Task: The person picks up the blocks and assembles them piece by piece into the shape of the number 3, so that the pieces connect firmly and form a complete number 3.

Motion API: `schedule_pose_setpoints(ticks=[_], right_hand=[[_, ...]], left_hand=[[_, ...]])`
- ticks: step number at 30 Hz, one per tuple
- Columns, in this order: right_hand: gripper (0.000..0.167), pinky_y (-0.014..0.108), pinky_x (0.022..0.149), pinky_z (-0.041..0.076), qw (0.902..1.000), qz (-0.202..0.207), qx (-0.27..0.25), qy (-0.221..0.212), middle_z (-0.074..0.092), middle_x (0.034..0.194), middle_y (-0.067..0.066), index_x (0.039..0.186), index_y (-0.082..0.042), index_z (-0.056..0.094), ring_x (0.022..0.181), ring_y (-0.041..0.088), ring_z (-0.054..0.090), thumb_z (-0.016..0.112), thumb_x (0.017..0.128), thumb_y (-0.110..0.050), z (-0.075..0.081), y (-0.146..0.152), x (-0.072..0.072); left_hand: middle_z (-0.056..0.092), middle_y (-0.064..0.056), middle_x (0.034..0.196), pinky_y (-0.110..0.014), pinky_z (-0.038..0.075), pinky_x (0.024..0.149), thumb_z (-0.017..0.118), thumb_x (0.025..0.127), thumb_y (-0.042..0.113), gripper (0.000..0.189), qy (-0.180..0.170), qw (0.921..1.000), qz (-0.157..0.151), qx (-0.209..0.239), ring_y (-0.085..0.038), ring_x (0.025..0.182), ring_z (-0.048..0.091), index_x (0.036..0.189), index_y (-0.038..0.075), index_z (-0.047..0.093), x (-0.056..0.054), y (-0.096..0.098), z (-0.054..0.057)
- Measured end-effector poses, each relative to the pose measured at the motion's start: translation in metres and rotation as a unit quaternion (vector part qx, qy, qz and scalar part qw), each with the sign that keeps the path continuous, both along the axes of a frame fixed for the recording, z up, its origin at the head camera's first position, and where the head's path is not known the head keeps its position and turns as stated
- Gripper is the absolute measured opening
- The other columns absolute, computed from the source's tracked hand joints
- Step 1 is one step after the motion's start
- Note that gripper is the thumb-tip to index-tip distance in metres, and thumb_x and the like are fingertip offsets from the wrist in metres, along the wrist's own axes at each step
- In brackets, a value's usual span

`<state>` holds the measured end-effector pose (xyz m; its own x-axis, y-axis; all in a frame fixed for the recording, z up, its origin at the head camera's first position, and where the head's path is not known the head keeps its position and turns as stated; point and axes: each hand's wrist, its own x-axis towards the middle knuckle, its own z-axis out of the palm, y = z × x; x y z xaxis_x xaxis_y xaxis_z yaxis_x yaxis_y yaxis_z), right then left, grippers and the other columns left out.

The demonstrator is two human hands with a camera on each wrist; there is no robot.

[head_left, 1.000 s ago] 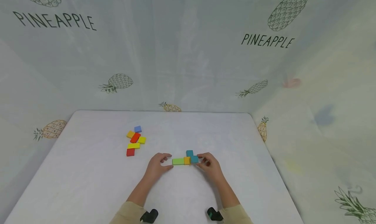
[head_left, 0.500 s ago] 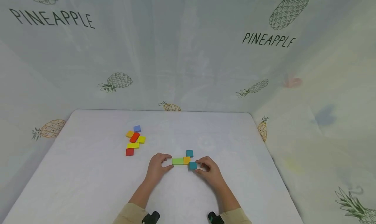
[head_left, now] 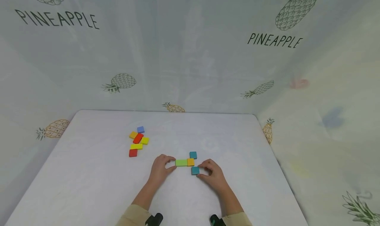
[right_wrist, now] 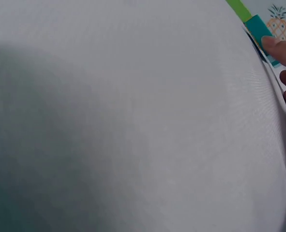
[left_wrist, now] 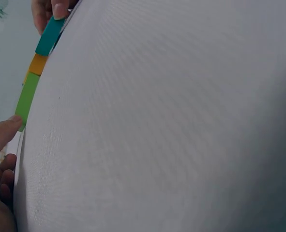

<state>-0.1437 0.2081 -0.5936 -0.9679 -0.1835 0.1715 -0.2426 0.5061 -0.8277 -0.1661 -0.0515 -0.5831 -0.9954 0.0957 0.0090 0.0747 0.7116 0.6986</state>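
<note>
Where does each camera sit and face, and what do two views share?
Head: on the head, facing forward and down at the white table; left hand, right hand and sleeves show.
Left wrist: worn there, looking at the green block; both hands partly show.
Right wrist: worn there, looking at the pinched teal block; right hand partly shows.
Both wrist views share those two blocks.

A small draped booth is suggested: a white tabletop (head_left: 213, 133) is enclosed on the far, left and right sides by pineapple-printed hangings (head_left: 190, 54).
</note>
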Motion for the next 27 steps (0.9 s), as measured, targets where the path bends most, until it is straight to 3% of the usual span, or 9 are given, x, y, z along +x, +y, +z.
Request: schedule_pose_setpoints(ticks=[7, 27], right_hand=[[0.028, 0.027, 0.076, 0.047, 0.9995, 0.004, 0.033, 0.002, 0.058, 0.099, -0.013, 0.100, -0.026, 0.072, 0.086, 0.010, 0.052, 0.085, 0.076, -0.020, 0.0038, -0.0015, 0.0004], [0.022, 0.029, 0.080, 0.047, 0.9996, 0.000, 0.024, -0.010, 0.059, 0.100, -0.014, 0.101, -0.027, 0.070, 0.090, 0.012, 0.055, 0.081, 0.081, -0.023, 0.0077, -0.0026, -0.0004]], left_hand=[[0.056, 0.006, 0.095, -0.035, 0.048, 0.083, 0.081, 0.080, 0.020, 0.033, 0.006, 1.0000, 0.001, 0.006, -0.015, 0.091, 0.051, 0.111, 0.021, 0.071, 0.0010, -0.0006, -0.0006], [0.056, 0.007, 0.095, -0.034, 0.047, 0.082, 0.080, 0.081, 0.021, 0.031, 0.011, 0.9999, 0.000, 0.007, -0.014, 0.091, 0.051, 0.111, 0.020, 0.071, 0.0006, -0.0011, 0.0001]])
